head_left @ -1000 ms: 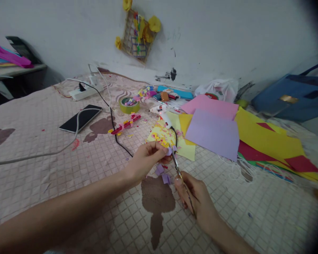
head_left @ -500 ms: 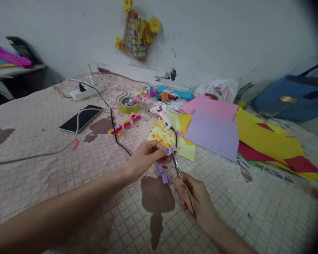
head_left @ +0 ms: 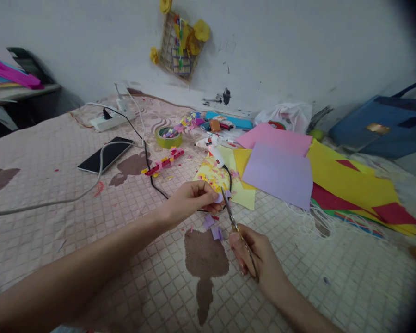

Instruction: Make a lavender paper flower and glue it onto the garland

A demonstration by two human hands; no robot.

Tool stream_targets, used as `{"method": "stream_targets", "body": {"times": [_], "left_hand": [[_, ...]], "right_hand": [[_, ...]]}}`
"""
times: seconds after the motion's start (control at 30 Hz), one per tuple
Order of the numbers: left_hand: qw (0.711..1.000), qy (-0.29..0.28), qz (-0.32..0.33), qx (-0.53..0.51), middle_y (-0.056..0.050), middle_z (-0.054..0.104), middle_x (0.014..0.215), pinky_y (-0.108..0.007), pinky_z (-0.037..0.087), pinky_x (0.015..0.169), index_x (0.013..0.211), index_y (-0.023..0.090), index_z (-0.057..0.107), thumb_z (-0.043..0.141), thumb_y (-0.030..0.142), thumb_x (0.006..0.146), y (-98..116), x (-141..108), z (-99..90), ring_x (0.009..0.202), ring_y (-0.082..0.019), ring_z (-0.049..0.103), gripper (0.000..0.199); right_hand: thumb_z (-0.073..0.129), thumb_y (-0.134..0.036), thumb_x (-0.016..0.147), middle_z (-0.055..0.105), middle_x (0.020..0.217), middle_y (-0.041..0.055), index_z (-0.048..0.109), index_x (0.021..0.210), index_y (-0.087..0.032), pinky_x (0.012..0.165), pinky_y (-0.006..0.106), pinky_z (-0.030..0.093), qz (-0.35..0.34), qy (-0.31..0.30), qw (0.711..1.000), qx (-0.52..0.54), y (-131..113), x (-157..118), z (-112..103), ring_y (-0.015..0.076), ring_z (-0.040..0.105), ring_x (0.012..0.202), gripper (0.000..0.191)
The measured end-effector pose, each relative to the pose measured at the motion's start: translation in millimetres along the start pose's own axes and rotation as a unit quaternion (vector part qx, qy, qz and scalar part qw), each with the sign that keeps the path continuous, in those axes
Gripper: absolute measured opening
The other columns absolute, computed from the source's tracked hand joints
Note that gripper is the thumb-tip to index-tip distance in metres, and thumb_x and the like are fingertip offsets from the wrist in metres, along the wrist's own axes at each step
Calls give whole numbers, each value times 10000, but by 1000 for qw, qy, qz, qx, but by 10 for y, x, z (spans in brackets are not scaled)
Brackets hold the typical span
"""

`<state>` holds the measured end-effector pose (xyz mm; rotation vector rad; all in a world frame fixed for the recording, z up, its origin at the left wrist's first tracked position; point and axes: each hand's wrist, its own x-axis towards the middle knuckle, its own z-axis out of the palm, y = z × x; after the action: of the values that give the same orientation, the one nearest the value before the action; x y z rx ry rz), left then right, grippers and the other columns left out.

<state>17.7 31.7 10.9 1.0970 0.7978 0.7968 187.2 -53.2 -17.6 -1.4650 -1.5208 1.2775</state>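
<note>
Between the thumb and fingers of my left hand (head_left: 199, 196) is a small purple paper piece (head_left: 219, 199). My right hand (head_left: 251, 252) is closed around the handles of metal scissors (head_left: 230, 214), whose blades point up and left beside the purple piece. Small purple scraps (head_left: 216, 232) lie on the patterned cloth just below my left hand. Behind the hands, yellow and pink bits (head_left: 213, 178) are scattered over a pale yellow sheet (head_left: 244, 196).
A white glue gun (head_left: 217, 156) with a black cord stands behind my hands. To the left are a decorated red stick (head_left: 162, 165), green tape (head_left: 168, 137), a phone (head_left: 106, 155) and a power strip (head_left: 113, 119). Purple (head_left: 279, 175) and yellow sheets (head_left: 350, 185) lie right.
The scissor blades have shifted slightly up and left beside the purple piece. Both hands stay nearly in place, each keeping its hold.
</note>
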Motion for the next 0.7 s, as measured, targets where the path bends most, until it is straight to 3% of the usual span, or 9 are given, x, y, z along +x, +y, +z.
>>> {"method": "stream_targets", "body": {"times": [0.27, 0.5, 0.7], "left_hand": [[999, -33, -17, 27, -26, 646, 638, -219, 469, 597, 681, 121, 557, 637, 265, 736, 34, -46, 57, 577, -90, 597, 173], [999, 33, 5, -24, -17, 617, 694, -263, 477, 657, 705, 129, 546, 627, 286, 740, -27, -79, 129, 642, -107, 587, 179], [997, 25, 22, 75, 0, 558, 659, -217, 425, 590, 715, 130, 550, 593, 296, 765, -92, -158, 223, 601, -89, 525, 178]], "right_hand": [[424, -578, 814, 376, 440, -74, 474, 695, -182, 375, 200, 276, 26, 5, 993, 119, -109, 35, -114, 76, 337, 368, 417], [368, -561, 849, 400, 497, -51, 466, 683, -182, 445, 217, 311, -7, -26, 994, 111, -134, -28, 12, 92, 376, 453, 426], [558, -429, 787, 431, 500, -61, 528, 733, -176, 433, 206, 308, -37, 61, 993, 91, -140, 33, -24, 88, 385, 454, 261]]}}
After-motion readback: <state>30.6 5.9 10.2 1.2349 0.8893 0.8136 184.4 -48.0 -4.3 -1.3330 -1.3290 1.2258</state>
